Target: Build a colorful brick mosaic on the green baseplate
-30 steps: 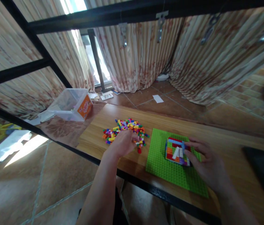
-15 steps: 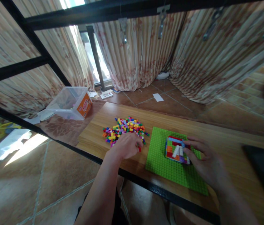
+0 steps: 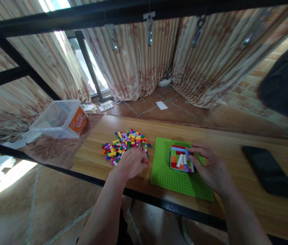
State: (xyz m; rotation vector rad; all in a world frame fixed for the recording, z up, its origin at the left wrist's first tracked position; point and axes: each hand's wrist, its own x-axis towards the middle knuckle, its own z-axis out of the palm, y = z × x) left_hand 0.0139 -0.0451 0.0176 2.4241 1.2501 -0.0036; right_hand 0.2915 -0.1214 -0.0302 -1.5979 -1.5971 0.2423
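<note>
My left hand (image 3: pixel 133 162) is closed in a pinch at the near right side of a heap of small coloured toy bricks (image 3: pixel 126 141). A bit of a red brick (image 3: pixel 145 163) shows at its fingertips. On a green studded baseplate (image 3: pixel 159 163) sits a low, squarish brick build (image 3: pixel 177 159) in red, orange, blue, purple and white. Two white bricks (image 3: pixel 182 160) lie on top, one slanted. With thumb and fingers, my right hand (image 3: pixel 207 165) pinches a blue brick (image 3: pixel 187 152) at the build's right edge. Its palm hangs over the baseplate's right part.
A black phone-like slab (image 3: pixel 271 173) lies on the wooden table (image 3: pixel 95 136) to the right. Beyond the table's left end stands a clear plastic box (image 3: pixel 54 119) with an orange label. Black metal bars (image 3: pixel 82 22) cross above, with striped curtains (image 3: pixel 139 64) behind.
The view has swung right, so everything sits further left. Both hands keep nearly the same places by the heap and the build. More of the black slab shows.
</note>
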